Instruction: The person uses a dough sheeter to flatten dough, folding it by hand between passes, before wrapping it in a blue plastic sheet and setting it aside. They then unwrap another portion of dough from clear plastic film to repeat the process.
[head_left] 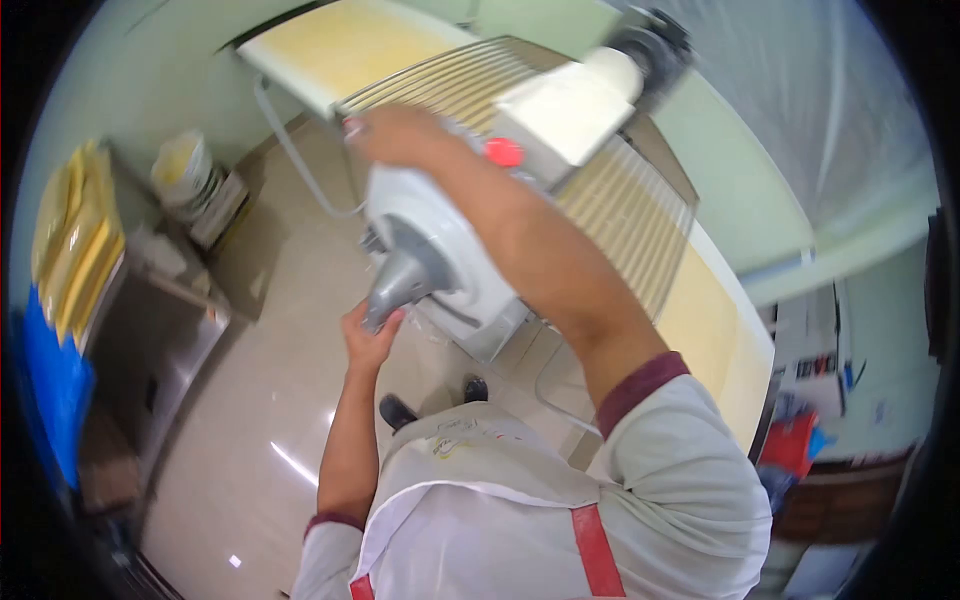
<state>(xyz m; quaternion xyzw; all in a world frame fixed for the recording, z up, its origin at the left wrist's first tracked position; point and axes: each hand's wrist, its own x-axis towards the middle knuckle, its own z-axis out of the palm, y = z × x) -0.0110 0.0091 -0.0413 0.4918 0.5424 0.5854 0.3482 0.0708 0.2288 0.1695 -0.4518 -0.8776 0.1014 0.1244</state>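
A white and grey machine [450,235] stands in front of me, with a wire guard [630,225] over its belt and a red button [503,152] on top. My left hand [370,335] is wrapped round the lower end of a grey handle [405,272] on the machine's near side. Stretched across the machine, my right hand [395,135] is at the near left corner of the other wire guard [450,75]. Its fingers are blurred, and what they hold, if anything, cannot be made out.
Yellow packets [75,240] and a blue sheet [50,380] lie over a metal table [190,350] at the left. Behind it is a white bucket [185,175]. The machine's pale tables [350,45] extend to both sides. A red item [788,445] is at the right.
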